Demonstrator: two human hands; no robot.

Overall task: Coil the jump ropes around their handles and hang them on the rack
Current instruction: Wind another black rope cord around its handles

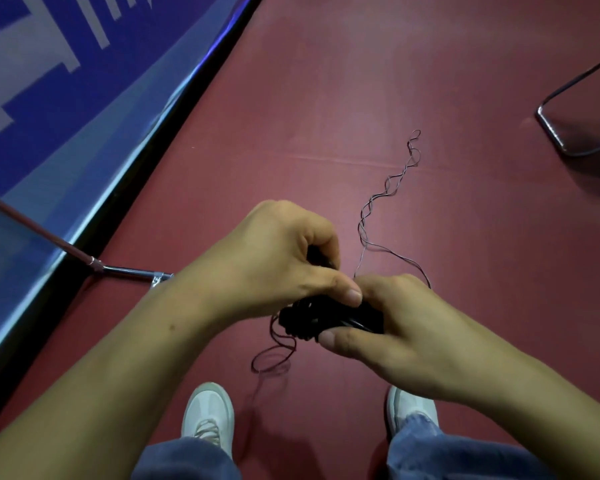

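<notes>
The jump rope (388, 199) was seen as a thin, dark cord, part of it already wound into a black bundle around the handles (329, 318), which were held between both hands above the red floor (465, 81). The right hand (392, 327) was closed around the handles, with the thumb pressed beneath the bundle. The left hand (278, 258) was clenched over the far end, thumb and fingers pinched on the cord just beside the wraps. A long twisted tail was left trailing away across the floor, and a smaller loop (272, 356) was hung below the bundle, above the white shoes (208, 415).

The cord was judged to be light, limp and springy, so kinks and tangles were to be expected, and loose wraps could be thought likely to slip off smooth handles. A firm hold on the stiff handles was judged best, with the cord guided close to the winding point under slight tension. The coiling was judged to be partly done; no rack could be identified with certainty, although metal tubing (568, 98) was visible at the upper right
</notes>
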